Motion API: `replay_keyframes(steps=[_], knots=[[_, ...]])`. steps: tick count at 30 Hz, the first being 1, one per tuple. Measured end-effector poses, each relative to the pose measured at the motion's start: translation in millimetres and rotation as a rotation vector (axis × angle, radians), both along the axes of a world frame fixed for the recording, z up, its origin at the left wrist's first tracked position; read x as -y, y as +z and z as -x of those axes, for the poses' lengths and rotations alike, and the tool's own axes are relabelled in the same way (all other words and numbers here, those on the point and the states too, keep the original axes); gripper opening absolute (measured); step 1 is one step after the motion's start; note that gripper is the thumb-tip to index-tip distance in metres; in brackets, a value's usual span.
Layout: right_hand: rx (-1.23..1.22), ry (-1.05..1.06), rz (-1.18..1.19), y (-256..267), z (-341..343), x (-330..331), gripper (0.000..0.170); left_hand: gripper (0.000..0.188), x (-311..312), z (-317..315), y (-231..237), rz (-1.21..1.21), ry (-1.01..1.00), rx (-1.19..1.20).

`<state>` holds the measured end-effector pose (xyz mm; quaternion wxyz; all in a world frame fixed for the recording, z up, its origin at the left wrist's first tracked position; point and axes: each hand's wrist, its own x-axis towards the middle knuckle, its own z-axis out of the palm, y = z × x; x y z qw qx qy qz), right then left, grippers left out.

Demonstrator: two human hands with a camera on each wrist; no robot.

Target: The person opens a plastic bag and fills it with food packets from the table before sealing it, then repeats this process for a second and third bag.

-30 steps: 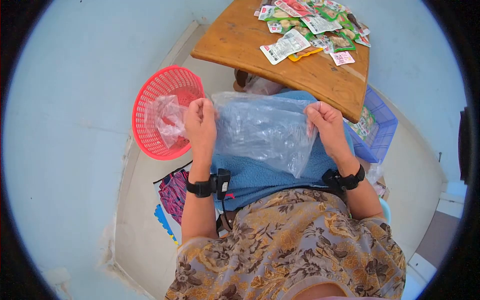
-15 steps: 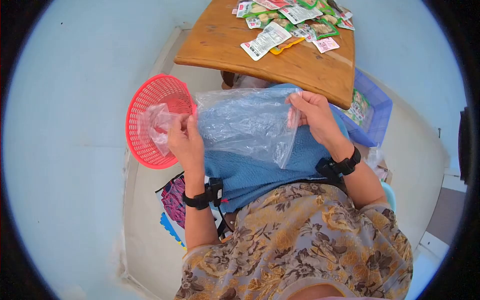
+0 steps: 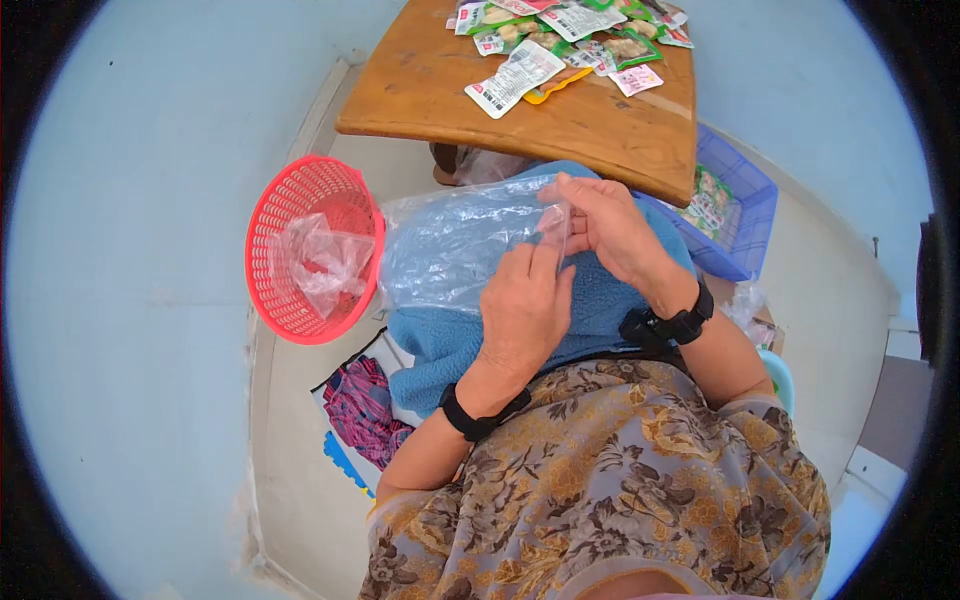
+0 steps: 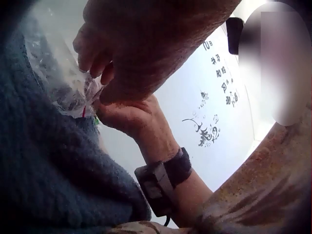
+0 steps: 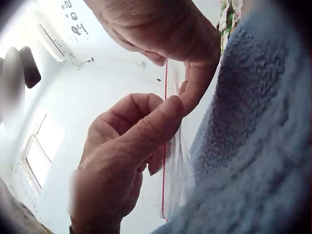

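Observation:
A clear plastic zip bag (image 3: 445, 240) lies stretched out flat over the blue fleece (image 3: 590, 330) on the person's lap. Its mouth points to the right, and a thin red seal line (image 5: 165, 190) runs along it in the right wrist view. My right hand (image 3: 618, 232) pinches the far corner of that mouth. Close beside it, my left hand (image 3: 525, 308) grips the same edge nearer the body. Seen from the right wrist, the left thumb and fingers (image 5: 131, 131) press on the plastic right by the right hand's fingers. Nothing shows inside the bag.
A red basket (image 3: 262, 250) with crumpled clear plastic (image 3: 325, 262) stands at the left. Ahead is a wooden table (image 3: 420, 95) bearing several food packets (image 3: 515, 78). A blue-purple crate (image 3: 750, 215) with more packets sits on the right. Patterned cloth (image 3: 362, 405) lies low left.
My left hand has let go of the bag's left end and crossed right to the mouth, next to my right hand. The right hand keeps its corner. The head view has shifted slightly.

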<state>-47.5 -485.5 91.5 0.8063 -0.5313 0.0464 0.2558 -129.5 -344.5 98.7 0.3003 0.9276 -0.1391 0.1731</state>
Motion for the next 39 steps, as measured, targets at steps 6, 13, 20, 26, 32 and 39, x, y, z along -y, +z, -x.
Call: replay_keyframes(steps=[6,13,20,26,32,39], knots=[[0.040,0.022,0.003,1.9,3.3,-2.3,0.038,0.014,-5.6,-2.2,-6.5,0.102,0.048,0.001],[0.225,0.144,0.115,-2.2,8.1,-1.2,0.016,0.008,-14.3,-3.0,-6.0,0.280,0.075,-0.091],[0.207,0.152,0.101,0.1,8.4,-0.5,0.012,0.004,-26.5,-1.4,4.5,0.295,0.095,-0.096],[0.243,0.124,0.340,-3.6,9.7,4.9,0.011,0.007,-56.5,-6.0,32.7,-0.277,0.362,0.461],[0.733,0.096,0.741,18.8,19.6,-8.7,0.028,0.018,-53.4,1.6,27.1,-0.458,0.306,0.405],[1.199,-0.098,0.841,26.5,2.5,-17.2,0.015,0.013,-53.5,3.1,33.3,-0.446,0.301,0.386]])
